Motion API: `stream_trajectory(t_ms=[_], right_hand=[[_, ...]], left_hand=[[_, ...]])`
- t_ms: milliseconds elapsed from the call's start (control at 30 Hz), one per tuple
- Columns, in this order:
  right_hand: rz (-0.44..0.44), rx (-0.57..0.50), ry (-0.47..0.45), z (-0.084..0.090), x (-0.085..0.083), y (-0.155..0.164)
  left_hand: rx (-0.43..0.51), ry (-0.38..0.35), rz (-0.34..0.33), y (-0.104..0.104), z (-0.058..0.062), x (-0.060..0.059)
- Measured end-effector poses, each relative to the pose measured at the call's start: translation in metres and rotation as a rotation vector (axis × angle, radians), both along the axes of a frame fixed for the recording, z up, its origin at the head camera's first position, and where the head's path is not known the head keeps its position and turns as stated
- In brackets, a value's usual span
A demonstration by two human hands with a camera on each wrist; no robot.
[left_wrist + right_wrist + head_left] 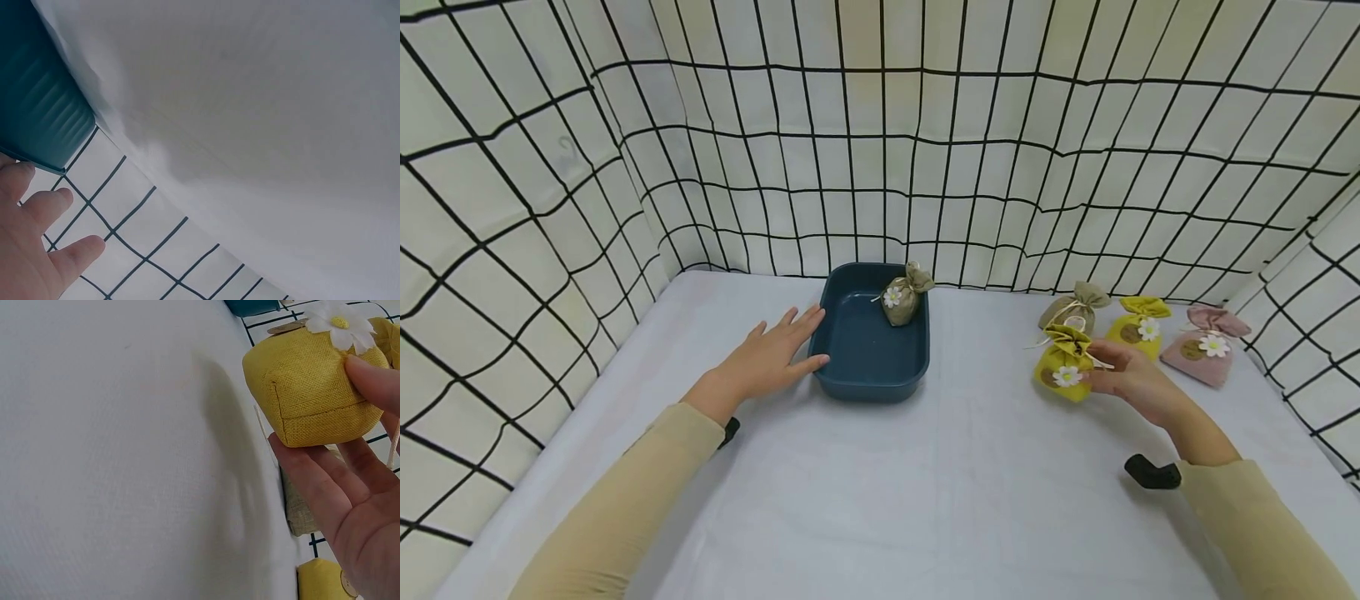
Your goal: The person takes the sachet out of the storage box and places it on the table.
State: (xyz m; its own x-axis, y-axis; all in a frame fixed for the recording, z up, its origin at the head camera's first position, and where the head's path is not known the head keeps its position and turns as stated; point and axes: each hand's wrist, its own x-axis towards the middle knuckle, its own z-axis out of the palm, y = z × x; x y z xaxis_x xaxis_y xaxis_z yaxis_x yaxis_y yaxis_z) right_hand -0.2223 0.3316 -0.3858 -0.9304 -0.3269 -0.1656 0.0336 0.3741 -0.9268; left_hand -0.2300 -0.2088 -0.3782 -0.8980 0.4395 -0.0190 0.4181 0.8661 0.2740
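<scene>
Yellow sachet [1064,363] pinched in right hand [1138,385], thumb and fingers [331,481] round its base, held just above tabletop [880,492] at right; long axis upright, tied neck up. Blue tray [871,379] well to the left, nearer left hand [769,360], flat with straight fingers touching tray's near-left rim. Olive sachet [904,296] in tray's far right corner

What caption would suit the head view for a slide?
Right hand holds a yellow sachet above the table; left hand rests flat beside the blue tray.
</scene>
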Motion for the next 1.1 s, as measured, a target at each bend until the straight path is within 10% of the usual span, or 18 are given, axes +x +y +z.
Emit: stream_trajectory(t_ms=[1100], right_hand=[[0.031, -0.152, -0.148, -0.013, -0.025, 0.014]], left_hand=[[-0.015, -0.008, 0.005, 0.001, 0.0, 0.0]])
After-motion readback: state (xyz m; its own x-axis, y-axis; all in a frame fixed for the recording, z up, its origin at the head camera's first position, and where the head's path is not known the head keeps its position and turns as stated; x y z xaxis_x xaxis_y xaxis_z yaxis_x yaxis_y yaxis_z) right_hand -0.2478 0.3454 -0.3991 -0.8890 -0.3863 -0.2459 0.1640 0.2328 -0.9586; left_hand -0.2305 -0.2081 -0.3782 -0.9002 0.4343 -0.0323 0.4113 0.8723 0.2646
